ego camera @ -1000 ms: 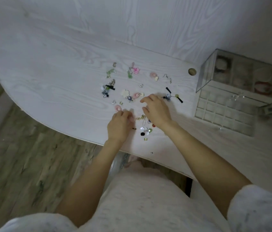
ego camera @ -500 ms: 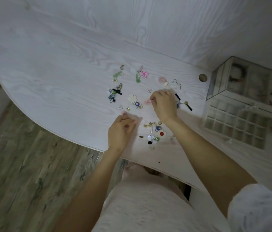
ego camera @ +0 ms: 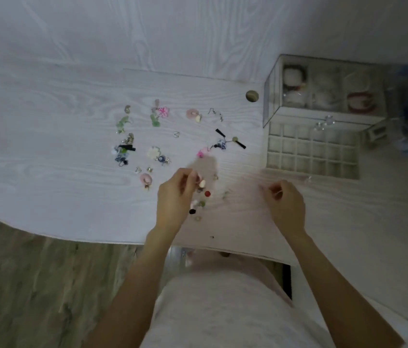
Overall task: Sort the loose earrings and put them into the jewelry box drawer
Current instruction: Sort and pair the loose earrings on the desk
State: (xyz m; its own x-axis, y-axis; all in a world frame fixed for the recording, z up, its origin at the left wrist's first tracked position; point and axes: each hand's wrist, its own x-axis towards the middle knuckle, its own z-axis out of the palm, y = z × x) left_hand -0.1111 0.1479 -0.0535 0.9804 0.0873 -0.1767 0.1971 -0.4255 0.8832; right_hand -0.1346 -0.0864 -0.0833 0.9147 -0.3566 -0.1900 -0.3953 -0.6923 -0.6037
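Head view: loose earrings point(ego camera: 199, 197) lie just beside the left hand point(ego camera: 174, 197).

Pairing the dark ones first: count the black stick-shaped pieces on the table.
3. One black stick lies in the left cluster. Two lie nearer the drawer: the upper stick and the lower stick. The left hand may hide more.

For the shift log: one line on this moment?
left hand: over earring pile | right hand: curled, contents unclear | drawer: open
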